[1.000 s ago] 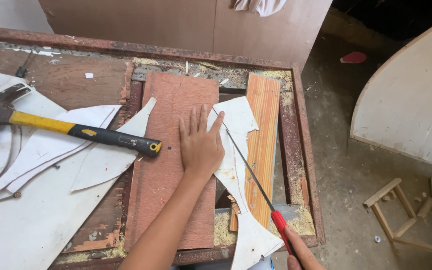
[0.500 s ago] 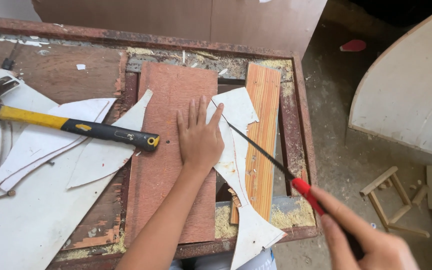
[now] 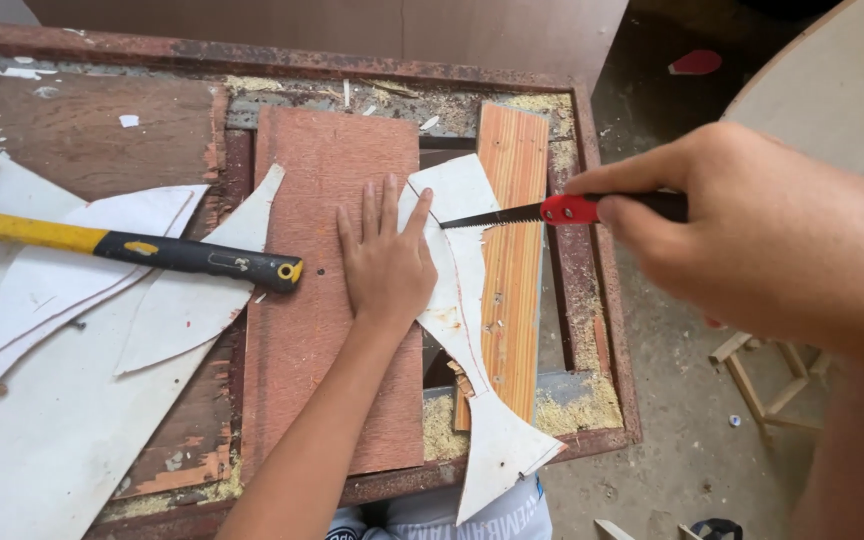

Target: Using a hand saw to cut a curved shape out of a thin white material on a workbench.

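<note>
My left hand (image 3: 385, 258) lies flat, fingers spread, on a reddish board (image 3: 327, 200) and on the edge of a white curved cut-out sheet (image 3: 464, 300). My right hand (image 3: 752, 225), raised close to the camera, grips the red and black handle of a small hand saw (image 3: 552, 211). The thin toothed blade points left, and its tip meets the white sheet's upper edge near my left thumb. The sheet lies across an orange striped plank (image 3: 512, 250) and sticks out past the bench's near edge.
A hammer with a yellow and black handle (image 3: 142, 249) rests on white offcut sheets (image 3: 62, 300) at the left. Sawdust litters the rusty-framed workbench (image 3: 607, 330). A small wooden stool (image 3: 762, 375) stands on the floor at the right, beside a large pale curved panel (image 3: 832, 90).
My right hand has lifted from the lower right to the upper right, swinging the saw from steeply slanted to nearly level. The left hand stays pressed in place.
</note>
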